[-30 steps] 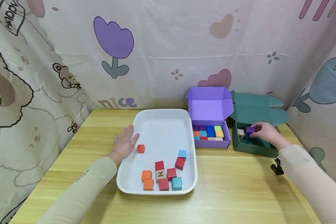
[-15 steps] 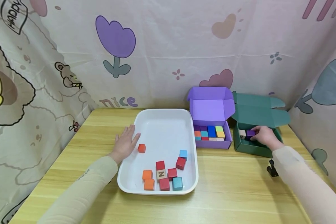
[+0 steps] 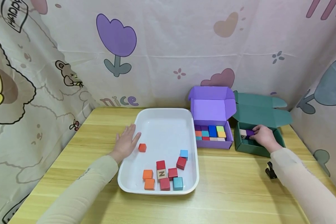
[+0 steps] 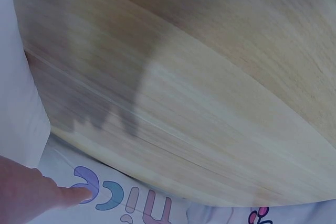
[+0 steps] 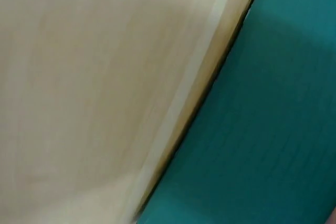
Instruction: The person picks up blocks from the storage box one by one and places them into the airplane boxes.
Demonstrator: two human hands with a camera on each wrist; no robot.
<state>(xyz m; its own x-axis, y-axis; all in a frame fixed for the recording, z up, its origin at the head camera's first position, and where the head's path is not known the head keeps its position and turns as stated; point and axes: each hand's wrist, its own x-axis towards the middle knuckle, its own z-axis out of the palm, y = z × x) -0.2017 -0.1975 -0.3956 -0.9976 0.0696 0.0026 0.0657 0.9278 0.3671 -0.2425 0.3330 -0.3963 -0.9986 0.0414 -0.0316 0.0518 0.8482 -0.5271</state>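
In the head view my right hand reaches into the open green box and pinches a purple block. That block sits low in the box, right beside a pale wooden block; my fingers partly cover it. My left hand rests with straight fingers on the left rim of the white tray. Only part of the left hand shows in the left wrist view. The green box side fills much of the right wrist view, where the block is out of sight.
The tray holds red, orange and blue blocks, among them a wooden letter block. Between tray and green box stands an open purple box packed with coloured blocks. A printed cloth hangs behind the wooden table.
My right hand has moved left and down inside the green box, bringing the purple block against the wooden one. The left hand stays on the tray rim; the head view shifts slightly.
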